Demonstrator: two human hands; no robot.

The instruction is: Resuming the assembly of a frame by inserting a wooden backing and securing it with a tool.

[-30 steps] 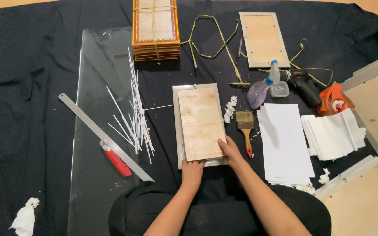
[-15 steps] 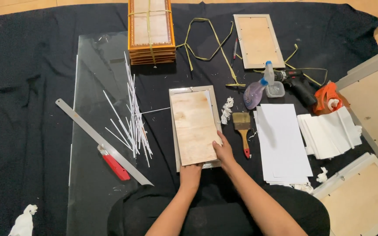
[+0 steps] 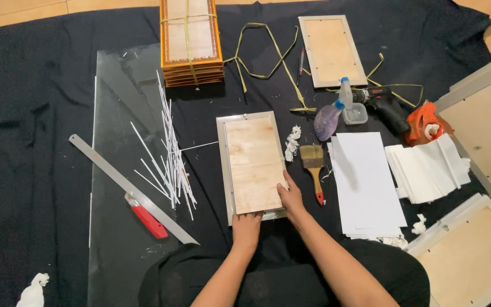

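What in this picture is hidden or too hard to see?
Head view only:
- Fingertips of the left hand: tucked under the backing board.
- Frame front: face down, covered by that board.
- Right-hand frames: cut by the picture's edge.
- Drill tip: behind the spray bottle.

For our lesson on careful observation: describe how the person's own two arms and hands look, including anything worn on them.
Both forearms are bare, with no sleeves in view. The left hand and right hand wear no gloves; no rings, watch or bracelets can be made out. The fingers look short-nailed, though that detail is small. Dark black clothing covers the lap beneath the arms.
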